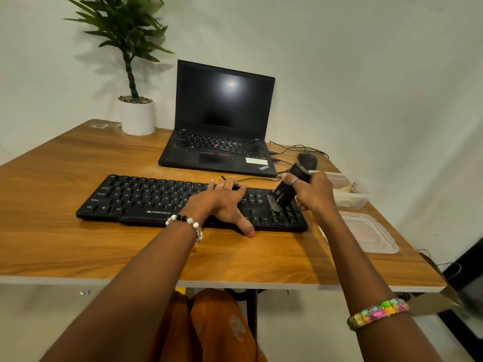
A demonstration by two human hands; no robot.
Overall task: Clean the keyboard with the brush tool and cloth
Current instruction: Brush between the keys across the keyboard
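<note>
So the black Zebronics keyboard (167, 199) sits flat on the wooden desk (78, 246), just in front of an open ThinkPad laptop (222, 126) with a dark screen. The person's left hand (222, 202) lies spread on the right-middle part of the keys, fingers pretty much straight and pressing down, thumb hanging over the front edge onto the desk. The right hand (313, 194) is wrapped around a chunky black brush tool (290, 188), held tilted, with the bristle end down on the keys at the numpad side of the keyboard. Behind that hand there's a black mouse (308, 160) with its cable, and off to the right a clear plastic container (350, 194) with something pale inside, plus its lid (371, 233) lying flat nearer the desk edge. A potted plant (137, 111) in a white pot stands at the back left corner. Can't make out a cloth for sure anywhere.
</note>
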